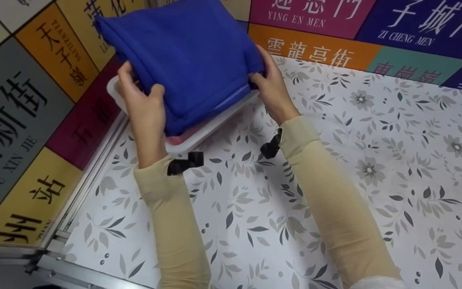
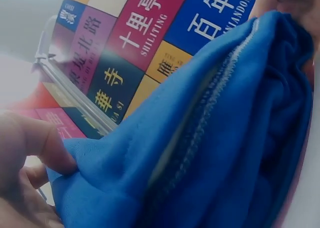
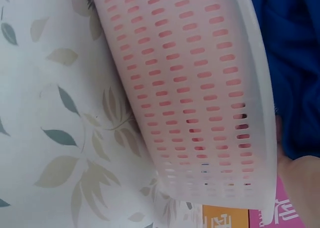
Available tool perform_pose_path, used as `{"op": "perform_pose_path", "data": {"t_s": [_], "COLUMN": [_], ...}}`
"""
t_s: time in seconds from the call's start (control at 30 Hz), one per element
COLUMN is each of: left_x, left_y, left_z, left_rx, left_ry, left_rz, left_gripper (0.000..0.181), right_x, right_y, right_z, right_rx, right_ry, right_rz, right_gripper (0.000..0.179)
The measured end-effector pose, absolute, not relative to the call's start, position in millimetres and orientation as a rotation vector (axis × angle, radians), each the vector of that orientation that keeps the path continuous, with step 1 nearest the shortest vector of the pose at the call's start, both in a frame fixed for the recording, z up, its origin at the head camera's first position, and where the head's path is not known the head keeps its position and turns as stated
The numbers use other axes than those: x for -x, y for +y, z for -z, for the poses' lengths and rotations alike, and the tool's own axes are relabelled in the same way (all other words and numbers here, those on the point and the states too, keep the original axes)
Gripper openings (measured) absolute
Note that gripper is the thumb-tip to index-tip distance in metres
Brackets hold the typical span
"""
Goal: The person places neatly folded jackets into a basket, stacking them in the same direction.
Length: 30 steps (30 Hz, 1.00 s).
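A folded blue garment with a stitched hem lies over a white perforated basket. My left hand grips its left side, thumb on top. In the left wrist view that thumb and a finger pinch a corner of the soft fabric. At the right side, my right hand holds the garment with the thumb at its edge, the other fingers partly hidden behind the fabric. Something pink shows under the garment, and pink shows through the slots of the basket wall.
The basket stands on a white table covering with a grey leaf pattern. Behind and to the left rise panels of coloured squares with Chinese lettering. A metal frame rail runs along the table's left edge.
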<state>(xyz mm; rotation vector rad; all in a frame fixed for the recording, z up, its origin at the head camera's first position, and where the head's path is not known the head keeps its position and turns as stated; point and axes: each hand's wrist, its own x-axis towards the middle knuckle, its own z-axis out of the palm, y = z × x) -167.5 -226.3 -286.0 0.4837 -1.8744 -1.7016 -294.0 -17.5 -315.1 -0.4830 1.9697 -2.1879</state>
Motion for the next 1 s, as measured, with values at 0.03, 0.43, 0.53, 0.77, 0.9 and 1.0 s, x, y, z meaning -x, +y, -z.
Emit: {"op": "perform_pose_path", "data": {"t_s": [0.03,0.43,0.53,0.77,0.9,1.0], "left_x": [168,177,182,184,181,180], "left_y": [-226,-228,-234,-238,-237,-237], "left_z": [286,295,300,307,307,308], "left_rx": [-0.494,-0.595,-0.643,-0.634,-0.603,-0.624], "left_ry": [-1.885,-2.048,-2.159,-2.318,-2.364,-2.42], "left_rz": [1.706,1.651,1.567,1.431,1.376,1.323], "left_gripper": [0.059,0.064,0.067,0.078,0.081,0.078], "right_x": [294,297,296,293,292,292], "right_y": [-17,-8,-9,-14,-16,-17], "right_z": [316,319,319,317,315,315], "right_rx": [0.486,0.529,0.532,0.498,0.45,0.435], "right_ry": [1.964,2.005,2.045,2.173,2.221,2.262], "right_rz": [2.187,2.121,2.086,1.96,1.891,1.837], "right_gripper": [0.06,0.055,0.055,0.054,0.051,0.05]}}
